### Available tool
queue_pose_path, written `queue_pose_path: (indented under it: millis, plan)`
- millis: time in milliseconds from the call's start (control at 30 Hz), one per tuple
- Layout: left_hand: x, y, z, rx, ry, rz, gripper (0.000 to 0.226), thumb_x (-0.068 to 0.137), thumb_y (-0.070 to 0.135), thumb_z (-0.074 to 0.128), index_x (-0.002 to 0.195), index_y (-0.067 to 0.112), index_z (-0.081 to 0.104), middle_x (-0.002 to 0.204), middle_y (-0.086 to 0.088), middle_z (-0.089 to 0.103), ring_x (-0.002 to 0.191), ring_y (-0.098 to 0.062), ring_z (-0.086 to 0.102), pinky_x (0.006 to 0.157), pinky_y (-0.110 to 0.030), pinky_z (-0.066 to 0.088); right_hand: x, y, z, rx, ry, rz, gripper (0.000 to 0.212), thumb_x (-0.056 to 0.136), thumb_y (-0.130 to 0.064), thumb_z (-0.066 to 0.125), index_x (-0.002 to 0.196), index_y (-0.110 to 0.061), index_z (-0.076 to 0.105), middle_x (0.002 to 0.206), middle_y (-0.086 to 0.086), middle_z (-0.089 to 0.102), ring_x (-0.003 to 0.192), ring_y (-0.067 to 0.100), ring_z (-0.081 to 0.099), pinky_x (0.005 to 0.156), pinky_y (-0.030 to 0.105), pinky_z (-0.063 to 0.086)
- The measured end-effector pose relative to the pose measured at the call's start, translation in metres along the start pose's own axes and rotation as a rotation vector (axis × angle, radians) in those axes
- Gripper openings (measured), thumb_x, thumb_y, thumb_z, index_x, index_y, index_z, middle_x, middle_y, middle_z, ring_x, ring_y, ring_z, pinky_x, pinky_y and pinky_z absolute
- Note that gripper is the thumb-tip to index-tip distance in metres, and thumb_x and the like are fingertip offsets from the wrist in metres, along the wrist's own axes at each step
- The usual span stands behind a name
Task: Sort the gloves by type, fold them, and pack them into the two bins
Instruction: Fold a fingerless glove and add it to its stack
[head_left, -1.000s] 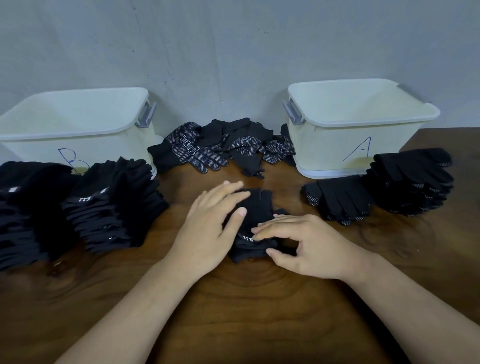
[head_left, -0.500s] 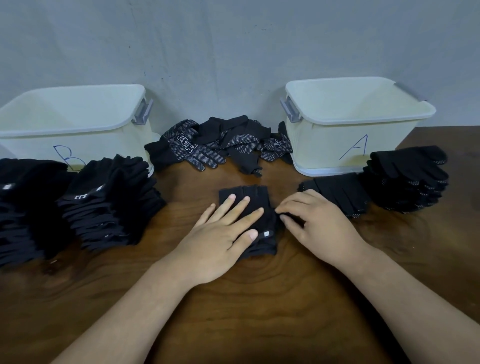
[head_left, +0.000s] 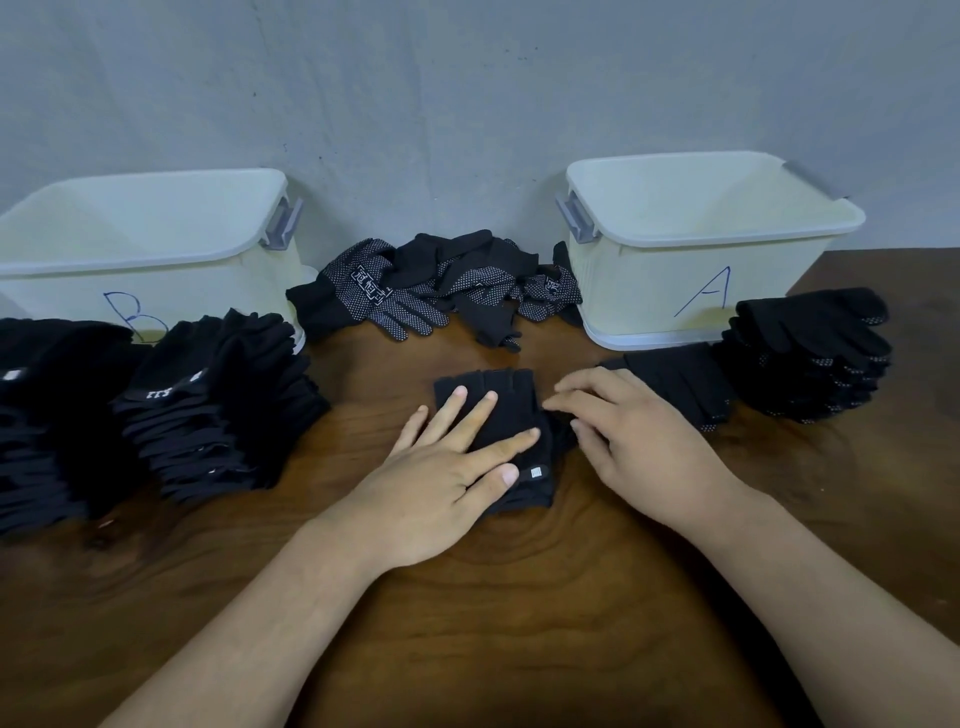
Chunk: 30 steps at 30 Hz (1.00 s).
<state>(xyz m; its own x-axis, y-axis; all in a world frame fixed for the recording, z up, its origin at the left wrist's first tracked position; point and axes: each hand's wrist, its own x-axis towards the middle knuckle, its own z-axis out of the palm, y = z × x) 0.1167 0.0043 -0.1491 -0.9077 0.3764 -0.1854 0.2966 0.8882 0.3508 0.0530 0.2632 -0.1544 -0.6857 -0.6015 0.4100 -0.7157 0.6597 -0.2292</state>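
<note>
While bin A (head_left: 649, 296) and bin B (head_left: 208, 291) look empty, we flatten a folded glove (head_left: 514, 397) under our outstretched left grip (head_left: 441, 478), right grip (head_left: 639, 447) unclear.

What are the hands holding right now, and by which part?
Nothing is lifted. The left hand presses flat on the folded glove; the right hand curls fingers at its right edge; a pinching grip cannot be told.

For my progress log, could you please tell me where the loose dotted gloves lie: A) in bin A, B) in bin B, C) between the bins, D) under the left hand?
C: the dotted gloves lie heaped on the table between bin B and bin A.
</note>
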Motion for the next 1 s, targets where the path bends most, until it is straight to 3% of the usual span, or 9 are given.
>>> queue_pose_path:
  millis: [100, 233, 367, 433, 533, 667, 800, 1000]
  plan:
    - [0.000, 0.002, -0.002, 0.002, -0.016, 0.009, 0.045, 0.109, 0.065, 0.012, 0.151, 0.075, 0.005, 0.171, 0.022, -0.022, 0.149, -0.002, -0.041, 0.129, -0.045, -0.017, -0.002, -0.002, -0.002, 0.042, -0.052, -0.042, 0.033, 0.093, -0.013, 0.072, 0.121, -0.030, 0.074, 0.128, -0.018, 0.064, 0.121, 0.010, 0.056, 0.098, 0.031, 0.047]
    - [-0.001, 0.001, -0.001, -0.021, -0.012, 0.018, 0.043, 0.110, 0.064, 0.015, 0.150, 0.077, 0.008, 0.172, 0.021, -0.020, 0.150, -0.004, -0.040, 0.129, -0.046, -0.017, 0.000, 0.006, 0.002, 0.019, -0.027, -0.051, 0.015, 0.092, -0.017, 0.081, 0.104, -0.026, 0.079, 0.102, -0.015, 0.074, 0.103, 0.010, 0.063, 0.093, 0.030, 0.050]
    - [0.000, 0.001, 0.000, 0.003, 0.006, 0.005, 0.049, 0.109, 0.064, 0.015, 0.157, 0.068, 0.004, 0.172, 0.024, -0.019, 0.150, 0.000, -0.039, 0.129, -0.046, -0.016, 0.001, 0.017, -0.003, 0.009, -0.089, -0.092, 0.012, 0.092, -0.015, 0.079, 0.100, -0.025, 0.078, 0.099, -0.013, 0.072, 0.095, 0.005, 0.055, 0.078, 0.023, 0.048]
    - [0.000, 0.002, 0.000, 0.027, 0.010, -0.002, 0.054, 0.109, 0.065, 0.015, 0.160, 0.062, -0.001, 0.171, 0.025, -0.019, 0.150, 0.001, -0.038, 0.130, -0.047, -0.014, 0.001, 0.016, -0.007, 0.009, -0.145, -0.075, 0.012, 0.098, -0.018, 0.071, 0.106, -0.027, 0.073, 0.103, -0.015, 0.068, 0.095, 0.006, 0.055, 0.079, 0.027, 0.051]
    - [-0.001, 0.003, 0.000, 0.041, 0.000, 0.002, 0.051, 0.109, 0.064, 0.014, 0.159, 0.064, 0.002, 0.171, 0.024, -0.020, 0.150, -0.001, -0.039, 0.129, -0.047, -0.017, 0.007, 0.003, -0.009, 0.015, -0.211, -0.064, 0.019, 0.105, -0.024, 0.056, 0.121, -0.032, 0.063, 0.105, -0.020, 0.059, 0.095, 0.005, 0.049, 0.086, 0.027, 0.043]
    - [-0.001, 0.002, -0.001, 0.025, -0.009, 0.014, 0.050, 0.110, 0.063, 0.016, 0.159, 0.065, 0.005, 0.172, 0.022, -0.020, 0.151, -0.003, -0.039, 0.129, -0.049, -0.016, 0.017, -0.011, -0.004, -0.095, -0.216, -0.018, 0.033, 0.111, -0.048, 0.037, 0.137, -0.042, 0.057, 0.110, -0.022, 0.062, 0.100, 0.007, 0.049, 0.090, 0.034, 0.042]
    - [-0.001, 0.001, -0.002, 0.017, -0.017, 0.024, 0.049, 0.109, 0.064, 0.017, 0.158, 0.067, 0.007, 0.172, 0.022, -0.021, 0.150, -0.002, -0.040, 0.128, -0.048, -0.017, 0.014, -0.007, 0.007, -0.149, -0.238, 0.080, 0.051, 0.106, -0.056, 0.034, 0.148, -0.040, 0.059, 0.105, -0.018, 0.054, 0.099, 0.011, 0.048, 0.084, 0.034, 0.042]
    - [-0.002, -0.002, -0.004, -0.022, -0.025, 0.055, 0.049, 0.109, 0.066, 0.024, 0.156, 0.069, 0.013, 0.171, 0.024, -0.020, 0.149, 0.002, -0.040, 0.128, -0.044, -0.019, 0.018, -0.009, 0.004, -0.290, -0.361, 0.162, 0.075, 0.096, -0.061, 0.017, 0.164, -0.035, 0.036, 0.118, -0.011, 0.054, 0.111, 0.017, 0.048, 0.094, 0.037, 0.038]
